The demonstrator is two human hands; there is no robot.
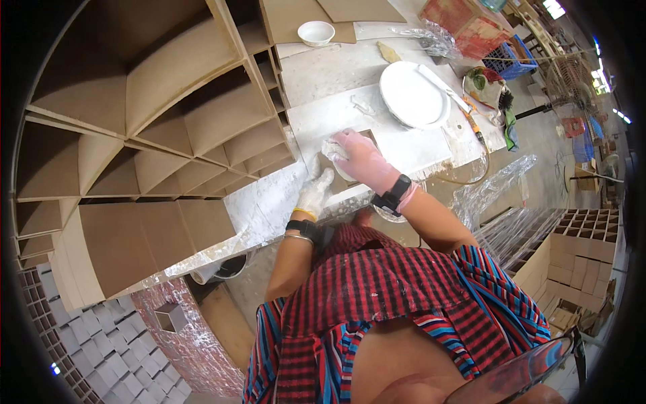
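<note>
beyond both hands, white plate (412,94), bowl (315,32)

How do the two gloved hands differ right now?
Left hand wears a white, powder-caked glove; right hand wears a pink one. Left lies flat, fingers stretched along the board; right is curled over a white rag, pressing it on the brown panel. Left wrist carries a yellow band and a bangle; right only a black watch. Both rest on the same dusty bench, each with a black wrist device.
</note>
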